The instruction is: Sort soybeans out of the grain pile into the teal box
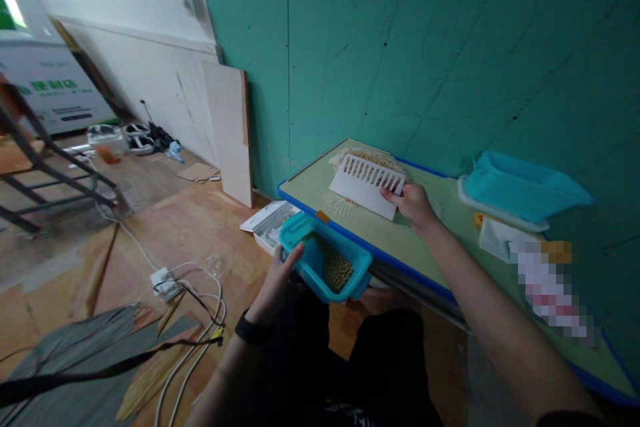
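Observation:
My left hand (285,270) grips the near left rim of a turquoise plastic container (295,233), held tilted beside the table's front edge. Small round greenish-brown grains (336,272), perhaps beans, have gathered at its right end. Over the table, my right hand (413,203) pinches the right end of a white plate (363,197) with a row of comb-like slots along its far edge. Behind that plate lies a heap of tan and whitish grains (373,160), partly hidden by it. A thin scatter of pale grains (339,205) lies on the tabletop at its near left.
The pale green table (305,185) has a blue edge and stands against a green wall. On its right are a turquoise bin (530,190), a white scoop-like piece (495,237) and a blurred-out packet (550,287). White cables (220,300) and a power strip (165,283) lie on the floor.

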A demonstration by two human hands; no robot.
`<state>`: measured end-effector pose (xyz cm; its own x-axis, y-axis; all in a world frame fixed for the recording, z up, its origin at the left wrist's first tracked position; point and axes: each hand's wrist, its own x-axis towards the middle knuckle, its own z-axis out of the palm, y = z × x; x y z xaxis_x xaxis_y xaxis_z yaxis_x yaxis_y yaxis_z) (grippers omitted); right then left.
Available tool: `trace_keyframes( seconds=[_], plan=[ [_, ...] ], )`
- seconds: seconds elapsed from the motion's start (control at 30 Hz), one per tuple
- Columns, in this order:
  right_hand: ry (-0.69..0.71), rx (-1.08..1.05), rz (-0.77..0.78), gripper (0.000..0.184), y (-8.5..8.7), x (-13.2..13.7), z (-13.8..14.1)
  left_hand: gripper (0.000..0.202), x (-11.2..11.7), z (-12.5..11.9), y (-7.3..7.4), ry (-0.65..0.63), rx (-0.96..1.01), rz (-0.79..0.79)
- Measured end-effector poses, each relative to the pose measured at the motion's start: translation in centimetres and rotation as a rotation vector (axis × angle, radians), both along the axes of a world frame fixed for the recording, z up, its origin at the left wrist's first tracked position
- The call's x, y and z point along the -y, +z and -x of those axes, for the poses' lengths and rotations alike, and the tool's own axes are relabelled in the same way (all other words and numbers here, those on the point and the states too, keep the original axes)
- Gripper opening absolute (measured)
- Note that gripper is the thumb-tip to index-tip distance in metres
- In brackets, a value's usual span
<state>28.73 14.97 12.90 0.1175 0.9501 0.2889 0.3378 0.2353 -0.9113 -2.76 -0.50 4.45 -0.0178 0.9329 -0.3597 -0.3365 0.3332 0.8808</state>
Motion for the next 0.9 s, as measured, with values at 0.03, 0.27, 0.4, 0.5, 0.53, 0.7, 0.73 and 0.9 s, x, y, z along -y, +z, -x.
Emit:
trace_keyframes(
  seconds=[0.03,0.27,0.4,0.5,0.53,0.7,0.73,0.9],
  plan=[
    [-0.005,0.008,0.0,0.057,0.01,0.0,0.02,0.09,-0.02,0.01,0.01,-0.004,-0.007,0.0],
    [-0.004,-0.015,0.01,0.058,0.03,0.16,0.1,0.091,-0.03,0.14,0.33,-0.017,0.009,0.008],
    [0.037,-0.035,0.074,0.063,0.22,0.42,0.29,0.089,0.07,0.29,0.57,-0.031,-0.005,0.006],
    [0.052,-0.029,0.085,0.065,0.42,0.6,0.5,0.09,0.17,0.34,0.69,-0.02,0.003,0.004],
    [0.05,-0.027,0.08,0.066,0.46,0.64,0.57,0.09,0.19,0.35,0.71,-0.022,0.004,0.002],
    [0.023,-0.042,0.074,0.063,0.31,0.61,0.75,0.09,0.2,0.33,0.74,-0.034,0.004,-0.001],
    [0.023,-0.047,0.074,0.061,0.21,0.59,0.73,0.09,0.18,0.32,0.7,-0.035,0.002,-0.002],
    [0.051,-0.036,0.081,0.054,-0.22,0.63,0.51,0.09,0.07,0.33,0.4,-0.034,-0.022,-0.014]
  ],
)
